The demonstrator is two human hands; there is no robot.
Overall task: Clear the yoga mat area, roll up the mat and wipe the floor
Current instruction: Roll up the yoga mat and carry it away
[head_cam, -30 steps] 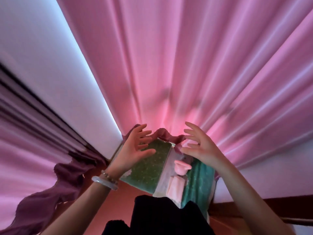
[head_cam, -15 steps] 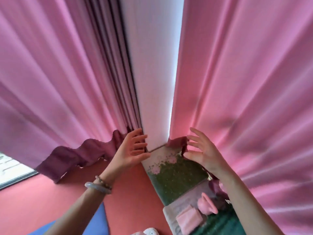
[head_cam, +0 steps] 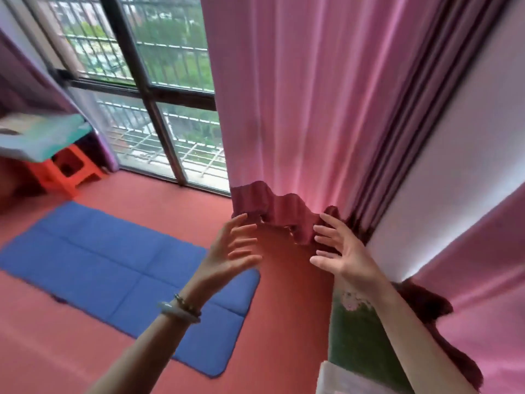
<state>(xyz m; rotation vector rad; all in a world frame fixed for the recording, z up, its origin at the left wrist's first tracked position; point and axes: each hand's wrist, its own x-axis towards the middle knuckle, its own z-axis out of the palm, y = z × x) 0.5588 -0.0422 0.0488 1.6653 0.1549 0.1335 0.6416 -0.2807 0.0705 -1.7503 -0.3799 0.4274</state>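
Observation:
A blue yoga mat point(head_cam: 113, 268) lies flat and unrolled on the red floor point(head_cam: 289, 308), left of my arms. My left hand point(head_cam: 230, 251) hovers above the mat's near right corner with fingers spread, holding nothing. My right hand point(head_cam: 341, 251) is raised beside it, fingers spread too, just in front of the dark red hem of the pink curtain point(head_cam: 298, 109). Neither hand grips anything.
A green mattress with a floral edge point(head_cam: 358, 336) lies at the lower right by the white wall point(head_cam: 454, 166). An orange plastic stool point(head_cam: 68, 172) stands at the far left under a teal-covered surface point(head_cam: 39, 137). A barred window point(head_cam: 159, 81) fills the back.
My view has swung left from the curtains and mattress toward the window, bringing the blue mat into sight. Both hands stay raised and spread, now clear of the mattress.

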